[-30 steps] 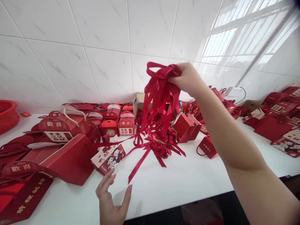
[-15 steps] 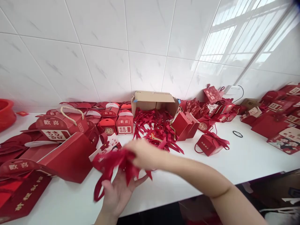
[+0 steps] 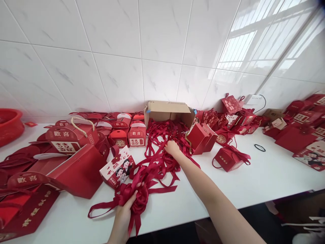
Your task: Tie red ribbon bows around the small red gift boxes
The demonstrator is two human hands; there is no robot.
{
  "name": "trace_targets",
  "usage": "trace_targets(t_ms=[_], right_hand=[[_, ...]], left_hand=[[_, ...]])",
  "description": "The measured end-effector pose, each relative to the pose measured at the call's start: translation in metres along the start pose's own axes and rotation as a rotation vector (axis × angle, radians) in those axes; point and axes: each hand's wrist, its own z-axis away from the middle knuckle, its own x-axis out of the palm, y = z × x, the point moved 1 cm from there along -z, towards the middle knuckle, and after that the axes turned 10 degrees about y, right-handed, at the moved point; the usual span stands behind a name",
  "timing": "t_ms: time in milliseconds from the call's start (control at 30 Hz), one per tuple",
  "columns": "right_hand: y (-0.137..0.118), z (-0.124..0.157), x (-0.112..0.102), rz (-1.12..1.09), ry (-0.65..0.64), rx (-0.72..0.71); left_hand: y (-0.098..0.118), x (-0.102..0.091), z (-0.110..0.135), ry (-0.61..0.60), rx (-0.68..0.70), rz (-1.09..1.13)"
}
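Observation:
My left hand (image 3: 125, 211) grips a bunch of red ribbons (image 3: 138, 193) near the front edge of the white counter (image 3: 266, 176). My right hand (image 3: 172, 148) reaches forward into the loose pile of red ribbons (image 3: 162, 135) that spills out of an open cardboard box (image 3: 167, 112) lying on its side by the wall; its fingers are closed on the ribbons there. A small white and red printed box (image 3: 117, 169) lies just left of the bunch.
Red gift boxes and bags (image 3: 73, 162) crowd the counter's left. More red boxes (image 3: 203, 135) stand right of the ribbons and along the far right (image 3: 304, 135). A black hair tie (image 3: 259, 147) lies on the counter. A red basin (image 3: 8, 125) sits far left.
My right hand lowered the raised ribbon bunch into my left hand, then stretched forward into the pile by the cardboard box. My left hand closed on the bunch.

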Motion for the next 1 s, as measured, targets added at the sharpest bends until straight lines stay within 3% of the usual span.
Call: trace_targets(t_ms=[100,200,300,367,433,500,633,733,900,1000], right_hand=[[0.012,0.005,-0.009,-0.191,0.161,-0.015],[0.036,0.01,-0.045,-0.399,0.433,-0.029],[0.064,0.015,-0.086,-0.564,0.716,0.054],[0.077,0.02,-0.103,-0.649,0.811,0.106],[0.082,0.025,-0.108,-0.712,0.796,0.101],[0.078,0.033,-0.103,-0.738,0.697,0.038],[0.06,0.046,-0.077,-0.685,0.428,-0.14],[0.048,0.052,-0.051,-0.606,0.307,-0.237],[0.036,0.056,-0.002,-0.489,0.293,-0.254],[0.032,0.061,0.017,-0.427,0.283,-0.261]], left_hand=[[0.002,0.0,0.001,-0.003,-0.025,-0.007],[0.002,0.0,0.0,0.007,-0.044,-0.032],[0.001,-0.001,-0.003,0.023,-0.031,-0.062],[0.001,0.0,-0.004,0.035,-0.025,-0.08],[0.001,0.001,-0.003,0.026,-0.011,-0.087],[0.004,0.004,0.0,0.01,0.0,-0.086],[0.009,0.008,0.007,0.0,-0.022,-0.071],[0.011,0.011,0.01,0.025,-0.043,-0.056],[0.011,0.013,0.01,0.027,-0.056,-0.063],[0.011,0.012,0.01,0.004,-0.054,-0.052]])
